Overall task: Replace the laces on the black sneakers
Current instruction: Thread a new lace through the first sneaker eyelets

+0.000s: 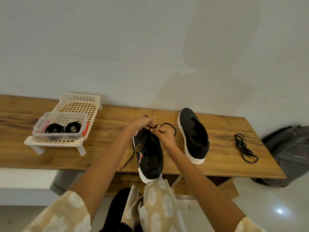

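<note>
A black sneaker [150, 158] with a white sole lies on the wooden table [108, 148], its heel over the front edge. My left hand [142, 123] and my right hand [164, 135] meet over its toe end, both pinching a black lace [170, 127] that loops to the right; another end trails down the shoe's left side. A second black sneaker [194, 136] without laces stands to the right. A loose black lace [244, 148] lies further right on the table.
A cream plastic rack [80, 101] at the left holds a clear tub [43, 124] with two coiled black laces [63, 128]. A grey bag [287, 151] sits on the floor at the right. A white wall rises behind the table.
</note>
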Demonstrator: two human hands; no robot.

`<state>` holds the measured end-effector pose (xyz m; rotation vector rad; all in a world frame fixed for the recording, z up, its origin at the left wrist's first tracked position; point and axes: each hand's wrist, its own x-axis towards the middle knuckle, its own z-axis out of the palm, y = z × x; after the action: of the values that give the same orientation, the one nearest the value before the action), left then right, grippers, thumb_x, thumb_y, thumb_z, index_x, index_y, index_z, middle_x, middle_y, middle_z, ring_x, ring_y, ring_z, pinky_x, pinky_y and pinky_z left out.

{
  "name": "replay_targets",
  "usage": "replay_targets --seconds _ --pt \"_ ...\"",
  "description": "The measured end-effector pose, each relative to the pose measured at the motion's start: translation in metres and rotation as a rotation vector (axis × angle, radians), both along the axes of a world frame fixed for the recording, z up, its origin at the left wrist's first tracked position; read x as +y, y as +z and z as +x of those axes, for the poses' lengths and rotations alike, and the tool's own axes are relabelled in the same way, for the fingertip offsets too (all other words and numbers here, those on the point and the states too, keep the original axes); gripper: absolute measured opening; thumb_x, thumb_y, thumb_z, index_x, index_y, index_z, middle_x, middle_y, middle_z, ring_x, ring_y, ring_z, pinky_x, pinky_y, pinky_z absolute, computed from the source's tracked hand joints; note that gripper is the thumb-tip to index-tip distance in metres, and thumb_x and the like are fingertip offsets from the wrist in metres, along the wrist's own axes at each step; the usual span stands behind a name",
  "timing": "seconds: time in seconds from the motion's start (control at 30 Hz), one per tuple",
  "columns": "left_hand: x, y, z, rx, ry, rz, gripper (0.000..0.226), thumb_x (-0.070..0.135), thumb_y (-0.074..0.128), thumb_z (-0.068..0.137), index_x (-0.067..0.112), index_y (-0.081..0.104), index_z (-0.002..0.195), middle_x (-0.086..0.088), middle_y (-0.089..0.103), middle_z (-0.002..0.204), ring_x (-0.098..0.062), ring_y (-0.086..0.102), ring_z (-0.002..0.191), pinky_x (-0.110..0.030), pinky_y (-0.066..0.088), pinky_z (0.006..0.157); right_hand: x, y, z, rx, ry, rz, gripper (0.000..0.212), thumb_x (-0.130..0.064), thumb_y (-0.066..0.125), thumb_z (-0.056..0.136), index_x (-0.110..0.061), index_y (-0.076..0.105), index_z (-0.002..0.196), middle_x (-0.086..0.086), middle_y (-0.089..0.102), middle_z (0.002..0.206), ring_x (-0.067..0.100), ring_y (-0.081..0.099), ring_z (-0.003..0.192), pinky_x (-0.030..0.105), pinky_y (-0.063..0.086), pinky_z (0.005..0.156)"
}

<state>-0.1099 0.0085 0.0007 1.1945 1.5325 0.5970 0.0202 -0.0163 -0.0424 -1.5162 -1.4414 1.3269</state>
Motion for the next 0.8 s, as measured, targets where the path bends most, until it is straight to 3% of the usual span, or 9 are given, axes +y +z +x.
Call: replay_targets --seconds 0.1,0.2,0.37,0.43,0.5,0.63,0.73,0.8 --pt "-0.001 -0.006 -0.010 0.012 -0.003 0.020 0.038 0.038 0.039 0.100 0.013 0.063 0.115 -0.001 0.064 0.114 -0.017 0.058 0.104 -0.037 0.040 0.099 0.007 0.017 -0.007 0.111 -0.081 -0.059 0.022 -0.031 0.064 0.087 -0.011 0.070 0.082 0.005 0.067 0.074 0.015 0.062 0.071 0.026 0.049 0.066" --pt "-0.006 -0.007 -0.018 0.022 -0.096 0.063 0.034 0.034 0.045 0.098 0.013 0.065 0.115 0.002 0.064 0.114 -0.013 0.058 0.103 -0.029 0.043 0.091 0.026 0.042 -0.007 0.353 -0.203 -0.162 0.017 -0.024 0.063 0.090 -0.015 0.062 0.076 -0.005 0.054 0.063 0.005 0.048 0.057 0.017 0.041 0.056" --pt "-0.012 -0.019 -0.030 0.217 -0.239 0.278 0.020 0.022 0.068 0.086 0.011 0.072 0.102 0.000 0.066 0.108 -0.005 0.055 0.097 -0.020 0.038 0.083 0.029 0.036 -0.004 0.506 -0.268 -0.283 0.015 -0.025 0.060 0.092 -0.010 0.064 0.093 -0.001 0.061 0.082 0.010 0.059 0.079 0.026 0.050 0.084" --pt "-0.011 -0.021 -0.027 0.231 -0.173 0.344 0.012 0.023 0.070 0.084 0.014 0.074 0.090 0.001 0.069 0.096 -0.006 0.058 0.087 -0.023 0.042 0.079 0.021 0.029 -0.006 0.428 -0.209 -0.241 0.024 -0.027 0.054 0.096 -0.008 0.064 0.107 0.000 0.063 0.091 0.012 0.060 0.088 0.028 0.048 0.091" --pt "-0.008 -0.017 -0.022 0.152 -0.060 0.383 0.011 0.025 0.068 0.085 0.016 0.073 0.088 0.006 0.068 0.084 -0.005 0.060 0.078 -0.024 0.047 0.076 0.013 0.023 -0.006 0.296 -0.128 -0.167 0.025 -0.026 0.050 0.097 -0.011 0.065 0.109 0.003 0.066 0.098 0.016 0.060 0.096 0.028 0.047 0.091" --pt "0.003 0.015 -0.007 -0.215 0.173 0.413 0.013 0.028 0.067 0.086 0.015 0.070 0.088 0.002 0.068 0.084 -0.010 0.058 0.073 -0.026 0.051 0.077 0.001 0.011 -0.004 0.152 0.087 -0.020 0.019 -0.021 0.057 0.093 -0.019 0.068 0.108 0.001 0.069 0.109 0.015 0.062 0.105 0.025 0.049 0.089" --pt "0.010 0.035 0.003 -0.213 0.089 0.409 0.022 0.029 0.067 0.086 0.009 0.072 0.092 -0.001 0.069 0.086 -0.006 0.052 0.062 -0.018 0.048 0.069 -0.002 0.010 -0.005 0.036 0.121 0.094 0.013 -0.029 0.064 0.089 -0.021 0.073 0.093 0.003 0.072 0.095 0.019 0.066 0.093 0.033 0.051 0.085" --pt "0.013 0.031 0.003 -0.094 0.033 0.375 0.027 0.031 0.060 0.092 0.006 0.070 0.095 0.002 0.068 0.082 -0.007 0.054 0.061 -0.020 0.047 0.066 0.000 0.012 -0.008 -0.066 0.091 0.155 0.024 -0.033 0.065 0.087 -0.011 0.072 0.080 0.012 0.070 0.079 0.029 0.065 0.078 0.044 0.051 0.075"
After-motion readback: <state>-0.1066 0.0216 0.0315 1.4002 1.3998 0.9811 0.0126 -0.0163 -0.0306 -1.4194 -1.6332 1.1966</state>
